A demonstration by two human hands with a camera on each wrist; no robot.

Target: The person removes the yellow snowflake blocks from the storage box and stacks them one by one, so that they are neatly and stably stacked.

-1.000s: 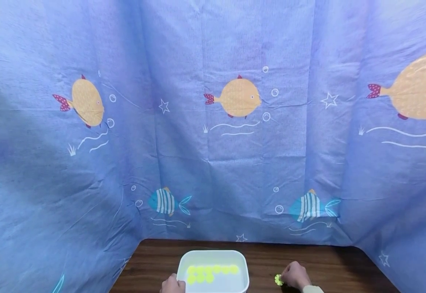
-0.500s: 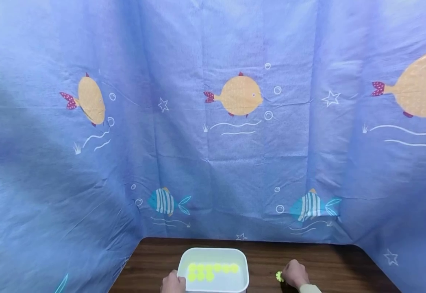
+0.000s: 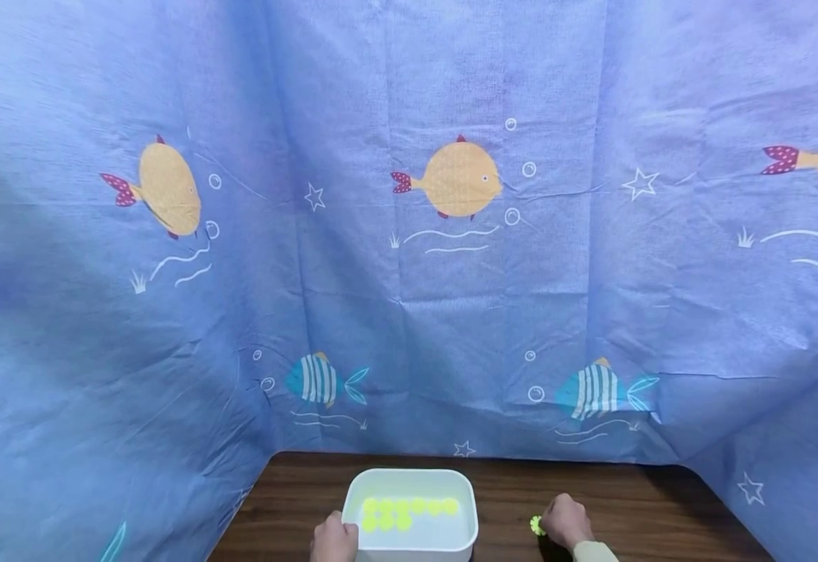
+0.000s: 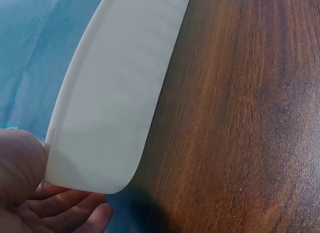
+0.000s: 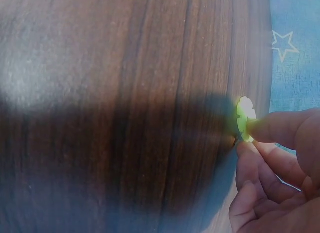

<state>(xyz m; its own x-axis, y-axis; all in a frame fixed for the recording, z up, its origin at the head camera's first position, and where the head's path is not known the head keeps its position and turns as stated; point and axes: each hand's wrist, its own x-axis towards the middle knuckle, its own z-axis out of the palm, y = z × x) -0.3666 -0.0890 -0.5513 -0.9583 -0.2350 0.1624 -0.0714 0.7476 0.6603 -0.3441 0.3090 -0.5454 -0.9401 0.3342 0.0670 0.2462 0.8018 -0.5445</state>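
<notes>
A white plastic tub (image 3: 468,521) stands on the dark wooden table (image 3: 627,499) near its front edge. Several flat yellow-green flower-shaped pieces (image 3: 409,511) lie inside it. My left hand (image 3: 334,540) grips the tub's near left corner; the left wrist view shows the tub wall (image 4: 117,93) with my thumb above and curled fingers (image 4: 70,215) below its corner. Right of the tub, my right hand (image 3: 565,523) pinches one yellow-green flower piece (image 3: 536,525) just above the table. In the right wrist view that piece (image 5: 245,118) sits between my thumb and fingertips (image 5: 265,133).
A blue cloth (image 3: 409,234) printed with orange and striped fish hangs behind and around both sides of the table. Bare wood (image 4: 240,118) lies between the tub and the cloth at the back and to the right of my right hand.
Both hands and the tub have stayed where they were; my right hand still pinches the flower piece. The head view has tilted slightly, showing a little more of the table.
</notes>
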